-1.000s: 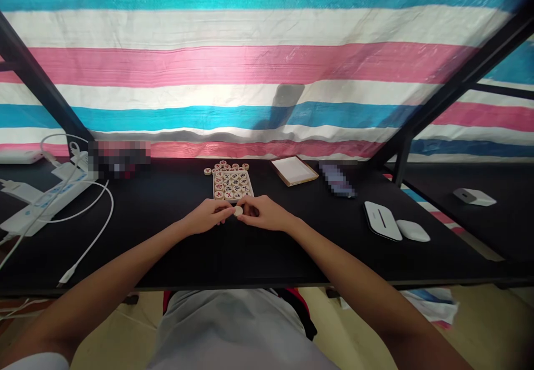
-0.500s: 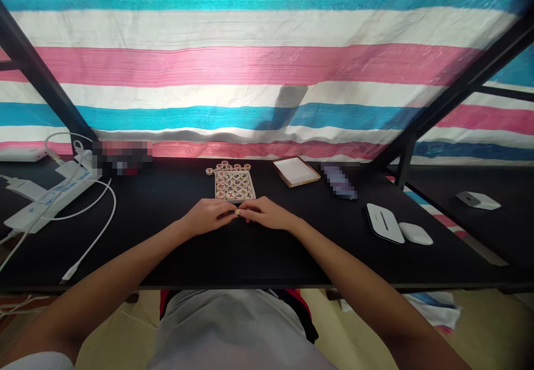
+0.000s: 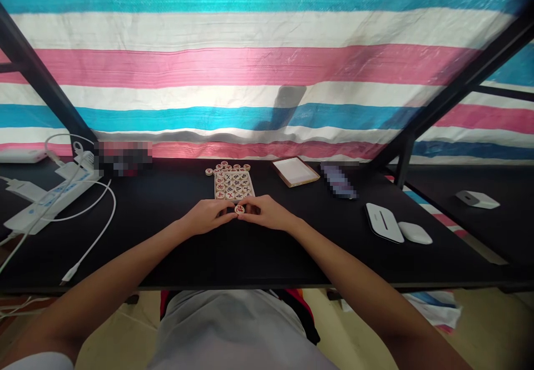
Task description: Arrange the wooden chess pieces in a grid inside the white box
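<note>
Pinching round pale disc (image 3: 239, 209), red character face-up, between left hand (image 3: 207, 217) and right hand (image 3: 267, 215) fingertips

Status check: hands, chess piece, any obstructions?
Left hand and right hand pinch one chess piece between fingertips, red mark facing up. Packed rows of pieces lie just beyond, on the black table. Nothing blocks the hands.

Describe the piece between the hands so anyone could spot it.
On the black table, nearer than the tray of discs, the left hand and right hand meet. Pinched between them is one pale disc marked red, the only one held.
</note>
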The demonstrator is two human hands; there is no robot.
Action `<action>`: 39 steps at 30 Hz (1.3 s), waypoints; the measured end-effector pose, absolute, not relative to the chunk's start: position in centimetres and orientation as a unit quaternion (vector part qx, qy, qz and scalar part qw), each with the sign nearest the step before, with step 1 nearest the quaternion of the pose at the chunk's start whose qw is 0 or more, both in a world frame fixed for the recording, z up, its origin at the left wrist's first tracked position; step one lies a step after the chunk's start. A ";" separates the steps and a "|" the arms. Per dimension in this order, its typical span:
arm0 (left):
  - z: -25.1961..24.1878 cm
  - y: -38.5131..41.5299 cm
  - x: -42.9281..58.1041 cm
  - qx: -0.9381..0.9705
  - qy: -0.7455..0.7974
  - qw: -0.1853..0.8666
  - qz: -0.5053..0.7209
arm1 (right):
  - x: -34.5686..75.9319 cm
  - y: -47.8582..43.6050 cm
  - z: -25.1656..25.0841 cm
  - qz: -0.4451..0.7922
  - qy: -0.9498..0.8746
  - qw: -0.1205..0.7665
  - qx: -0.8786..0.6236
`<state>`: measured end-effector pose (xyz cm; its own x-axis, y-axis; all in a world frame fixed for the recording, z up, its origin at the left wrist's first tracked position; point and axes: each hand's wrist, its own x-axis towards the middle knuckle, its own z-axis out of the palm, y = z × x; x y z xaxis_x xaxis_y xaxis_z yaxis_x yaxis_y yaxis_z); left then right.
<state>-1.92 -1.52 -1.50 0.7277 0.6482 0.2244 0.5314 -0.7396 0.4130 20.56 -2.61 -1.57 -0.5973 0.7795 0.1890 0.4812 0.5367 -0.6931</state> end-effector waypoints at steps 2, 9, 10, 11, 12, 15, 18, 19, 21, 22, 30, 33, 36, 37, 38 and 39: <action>-1.4 -1.6 -1.8 0.907 0.326 0.202 0.176 | 20.6 -2.6 -1.7 0.281 -0.851 0.244 -0.370; -1.4 -1.6 -1.3 0.838 0.367 0.365 0.174 | 20.5 -2.6 -2.0 0.250 -0.862 0.241 -0.370; -1.3 -1.6 -1.2 0.830 0.371 0.380 0.169 | 20.5 -2.6 -2.0 0.247 -0.863 0.240 -0.370; -1.2 -1.5 -1.2 0.823 0.374 0.394 0.165 | 20.5 -2.6 -2.0 0.245 -0.864 0.239 -0.370; -1.1 -1.5 -1.2 0.817 0.375 0.408 0.161 | 20.5 -2.6 -2.0 0.243 -0.864 0.239 -0.371; -0.8 -1.5 -1.1 0.799 0.375 0.445 0.156 | 20.6 -2.6 -2.0 0.243 -0.864 0.236 -0.372; -0.6 -1.4 -1.2 0.789 0.374 0.461 0.159 | 20.6 -2.5 -2.0 0.241 -0.866 0.235 -0.370; -0.6 -1.3 -1.2 0.787 0.374 0.464 0.160 | 20.6 -2.5 -2.0 0.239 -0.866 0.236 -0.369; -0.7 -1.3 -1.2 0.784 0.374 0.468 0.162 | 20.6 -2.5 -2.0 0.235 -0.867 0.239 -0.369; -0.7 -1.2 -1.2 0.784 0.374 0.468 0.163 | 20.6 -2.5 -2.0 0.232 -0.867 0.240 -0.369; -1.2 -1.3 -1.3 0.826 0.377 0.387 0.160 | 20.5 -2.5 -2.2 0.202 -0.863 0.249 -0.391; -1.2 -1.2 -1.8 0.860 0.374 0.307 0.163 | 20.6 -2.0 -2.4 0.136 -0.840 0.298 -0.433; -0.9 -0.7 -2.6 0.891 0.367 0.201 0.175 | 20.8 -1.4 -2.8 0.075 -0.817 0.332 -0.465; -0.7 -0.5 -2.9 0.895 0.370 0.170 0.182 | 20.9 -1.2 -3.0 0.068 -0.814 0.333 -0.471; -0.6 -0.2 -3.2 0.894 0.378 0.147 0.190 | 21.0 -1.1 -3.2 0.066 -0.814 0.329 -0.474; -0.5 0.0 -3.5 0.890 0.390 0.130 0.197 | 21.0 -0.9 -3.4 0.069 -0.815 0.323 -0.475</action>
